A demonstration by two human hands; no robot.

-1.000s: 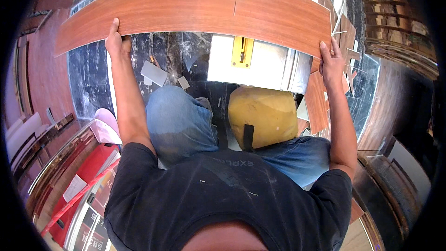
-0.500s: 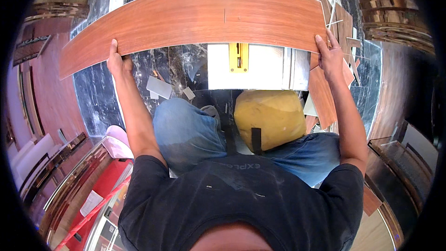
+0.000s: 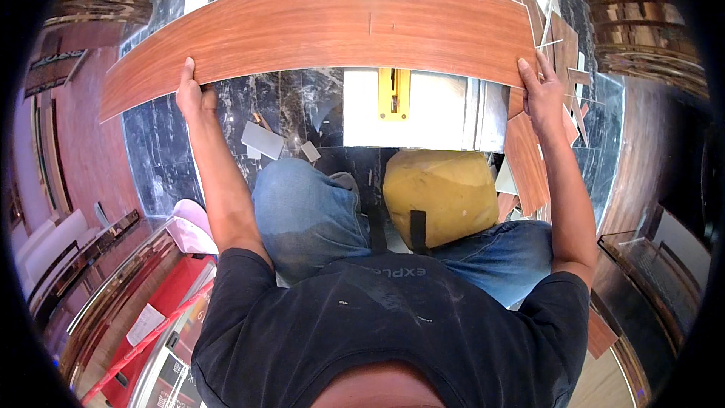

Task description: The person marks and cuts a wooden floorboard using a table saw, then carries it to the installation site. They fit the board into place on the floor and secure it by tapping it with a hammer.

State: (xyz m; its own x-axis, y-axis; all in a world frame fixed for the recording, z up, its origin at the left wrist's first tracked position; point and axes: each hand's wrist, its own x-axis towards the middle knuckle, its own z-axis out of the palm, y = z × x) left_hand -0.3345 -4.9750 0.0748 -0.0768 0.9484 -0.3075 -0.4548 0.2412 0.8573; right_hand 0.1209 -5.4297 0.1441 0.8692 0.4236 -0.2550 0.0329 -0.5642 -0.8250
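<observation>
Head camera view, looking down past a person's dark shirt (image 3: 393,310): a long reddish-brown wood-grain plank (image 3: 302,34) stretches across the upper middle, held by both ends of its near edge. The left hand (image 3: 196,97) is closed on that edge well along to the left, thumb on the upper face, other fingers tucked underneath and mostly hidden. The right hand (image 3: 541,98) pinches the near right corner, thumb on top, fingers reaching past the plank's end. Under its right half lies a bright metal plate (image 3: 438,121) with a yellow slotted insert (image 3: 404,96); whether the plank rests on the plate or hangs above cannot be told. Compared with a second ago, the plank sits slightly farther left over the insert; over the last half second it has barely moved. This looks like a small adjustment of position, now steadied, with neither hand letting go. Reddish-brown offcuts (image 3: 526,166) lie beside the plate's right side; a pale grey piece (image 3: 262,139) lies on the dark floor (image 3: 162,143) toward the left.
</observation>
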